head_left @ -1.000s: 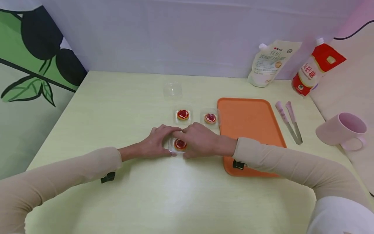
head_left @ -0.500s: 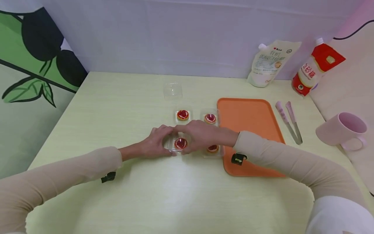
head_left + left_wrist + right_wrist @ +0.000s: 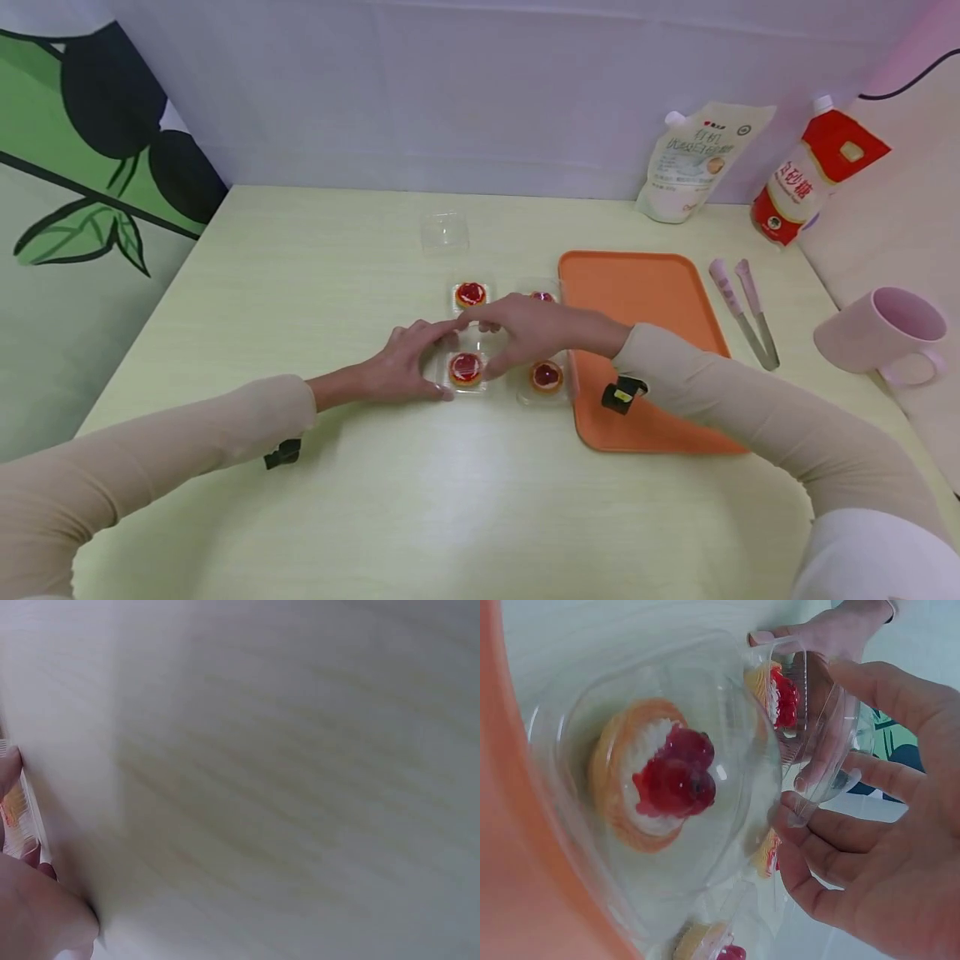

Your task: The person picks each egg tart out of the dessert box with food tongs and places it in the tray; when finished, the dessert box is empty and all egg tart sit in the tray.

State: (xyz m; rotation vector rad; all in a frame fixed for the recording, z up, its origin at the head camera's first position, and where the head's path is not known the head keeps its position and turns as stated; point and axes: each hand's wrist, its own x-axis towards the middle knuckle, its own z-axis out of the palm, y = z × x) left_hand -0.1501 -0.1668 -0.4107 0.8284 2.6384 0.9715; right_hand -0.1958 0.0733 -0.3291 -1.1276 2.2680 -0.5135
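A big pale table [image 3: 262, 517] has a flat orange tray [image 3: 633, 292] on it. At the back stand a white bag [image 3: 686, 171] and a red bag [image 3: 795, 187], and a pink mug [image 3: 855, 337] is at the right side. The left hand [image 3: 401, 362] and right hand [image 3: 532, 327] hold a clear box [image 3: 472, 342] between them. On each hand, thumb and fingers are wide apart and bend round the box's edges. The box sits on the table, left of the tray. Inside is a little tart [image 3: 466, 368] with a shiny red top.
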